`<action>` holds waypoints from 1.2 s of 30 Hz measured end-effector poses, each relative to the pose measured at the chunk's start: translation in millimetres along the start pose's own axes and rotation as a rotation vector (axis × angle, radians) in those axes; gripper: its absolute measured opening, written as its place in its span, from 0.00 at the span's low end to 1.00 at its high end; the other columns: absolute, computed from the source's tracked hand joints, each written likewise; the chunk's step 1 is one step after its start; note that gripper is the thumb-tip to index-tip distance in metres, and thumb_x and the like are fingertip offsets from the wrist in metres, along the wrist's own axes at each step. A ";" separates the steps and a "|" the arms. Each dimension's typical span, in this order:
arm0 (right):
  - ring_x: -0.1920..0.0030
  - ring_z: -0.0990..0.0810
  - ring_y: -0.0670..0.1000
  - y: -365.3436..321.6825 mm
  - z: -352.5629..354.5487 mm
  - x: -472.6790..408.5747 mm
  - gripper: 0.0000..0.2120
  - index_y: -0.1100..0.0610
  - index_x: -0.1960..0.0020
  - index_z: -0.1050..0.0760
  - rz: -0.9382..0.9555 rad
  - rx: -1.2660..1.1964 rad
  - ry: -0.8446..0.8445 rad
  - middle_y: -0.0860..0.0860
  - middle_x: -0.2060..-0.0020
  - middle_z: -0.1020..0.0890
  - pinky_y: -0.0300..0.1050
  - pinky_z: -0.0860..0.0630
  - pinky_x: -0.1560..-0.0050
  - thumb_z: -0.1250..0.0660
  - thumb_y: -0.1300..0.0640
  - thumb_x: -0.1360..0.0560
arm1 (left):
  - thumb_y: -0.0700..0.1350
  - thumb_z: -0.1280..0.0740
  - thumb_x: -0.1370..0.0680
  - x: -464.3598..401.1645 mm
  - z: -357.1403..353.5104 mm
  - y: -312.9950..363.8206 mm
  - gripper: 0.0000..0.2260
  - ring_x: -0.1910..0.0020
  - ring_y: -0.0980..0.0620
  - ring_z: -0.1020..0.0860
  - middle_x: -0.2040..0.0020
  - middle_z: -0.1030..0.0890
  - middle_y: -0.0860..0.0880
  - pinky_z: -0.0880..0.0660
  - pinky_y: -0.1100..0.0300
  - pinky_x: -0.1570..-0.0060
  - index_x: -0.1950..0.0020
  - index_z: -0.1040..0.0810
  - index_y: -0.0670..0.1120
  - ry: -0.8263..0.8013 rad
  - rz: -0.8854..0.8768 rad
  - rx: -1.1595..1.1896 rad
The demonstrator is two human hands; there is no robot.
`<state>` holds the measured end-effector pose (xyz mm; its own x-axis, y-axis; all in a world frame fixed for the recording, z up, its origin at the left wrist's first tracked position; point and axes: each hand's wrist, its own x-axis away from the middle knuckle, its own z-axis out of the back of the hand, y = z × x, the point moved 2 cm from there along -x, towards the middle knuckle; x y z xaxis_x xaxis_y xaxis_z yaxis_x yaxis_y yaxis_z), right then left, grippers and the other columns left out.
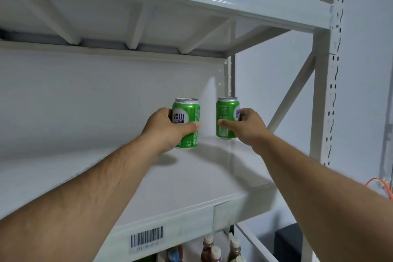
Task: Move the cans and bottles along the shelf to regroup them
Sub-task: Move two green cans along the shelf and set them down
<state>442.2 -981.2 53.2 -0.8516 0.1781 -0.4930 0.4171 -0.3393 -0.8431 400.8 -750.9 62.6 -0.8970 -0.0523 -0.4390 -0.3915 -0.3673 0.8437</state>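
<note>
A person's left hand (164, 127) wraps a full grip around a green can (187, 122) while the right hand (247, 126) clasps a second green can (227, 118), both upright near the right end of a white shelf (191, 176); bottles (214, 249) stand on the level below.

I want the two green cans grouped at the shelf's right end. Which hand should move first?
Right. The right hand already grips the can nearer the right upright; the left hand's can would then follow beside it.
</note>
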 end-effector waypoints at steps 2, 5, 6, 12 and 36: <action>0.58 0.15 0.48 5.3 2.3 -14.6 0.10 0.55 0.52 0.20 -0.025 0.010 -0.010 0.51 0.57 0.15 0.40 0.21 0.58 0.21 0.56 0.30 | 0.49 0.18 0.30 -5.5 -5.6 4.2 0.16 0.52 0.51 0.15 0.51 0.15 0.51 0.18 0.54 0.50 0.49 0.21 0.49 0.007 -0.002 -0.003; 0.60 0.16 0.47 13.1 3.1 -39.1 0.10 0.56 0.51 0.20 -0.041 0.020 -0.042 0.51 0.58 0.15 0.38 0.23 0.64 0.22 0.56 0.29 | 0.49 0.18 0.30 -15.9 -15.7 7.9 0.17 0.51 0.50 0.15 0.50 0.15 0.50 0.17 0.51 0.47 0.48 0.20 0.48 0.030 0.005 -0.009; 0.60 0.16 0.47 16.1 2.2 -47.9 0.11 0.57 0.51 0.19 -0.047 0.025 -0.051 0.51 0.58 0.15 0.38 0.23 0.65 0.22 0.56 0.29 | 0.49 0.18 0.30 -19.8 -19.1 8.2 0.16 0.51 0.50 0.15 0.51 0.14 0.50 0.17 0.51 0.47 0.48 0.20 0.48 0.042 0.006 -0.010; 0.60 0.16 0.48 40.4 -5.7 -96.6 0.12 0.59 0.50 0.19 -0.081 0.071 -0.127 0.51 0.59 0.16 0.38 0.23 0.66 0.22 0.57 0.30 | 0.51 0.17 0.31 -44.4 -35.6 1.8 0.21 0.51 0.50 0.14 0.49 0.14 0.50 0.17 0.52 0.48 0.43 0.19 0.47 0.121 0.038 -0.032; 0.43 0.20 0.55 107.1 -41.6 -144.2 0.27 0.59 0.37 0.27 -0.203 0.251 -0.227 0.53 0.44 0.19 0.48 0.23 0.43 0.21 0.52 0.31 | 0.50 0.17 0.31 -60.7 -52.1 -31.2 0.19 0.51 0.53 0.15 0.50 0.15 0.52 0.19 0.55 0.50 0.46 0.21 0.50 0.203 0.098 -0.029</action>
<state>622.9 -1004.7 25.1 -0.9690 0.0657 -0.2382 0.1665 -0.5386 -0.8259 478.2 -784.7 46.8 -0.8693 -0.2740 -0.4114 -0.2961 -0.3778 0.8773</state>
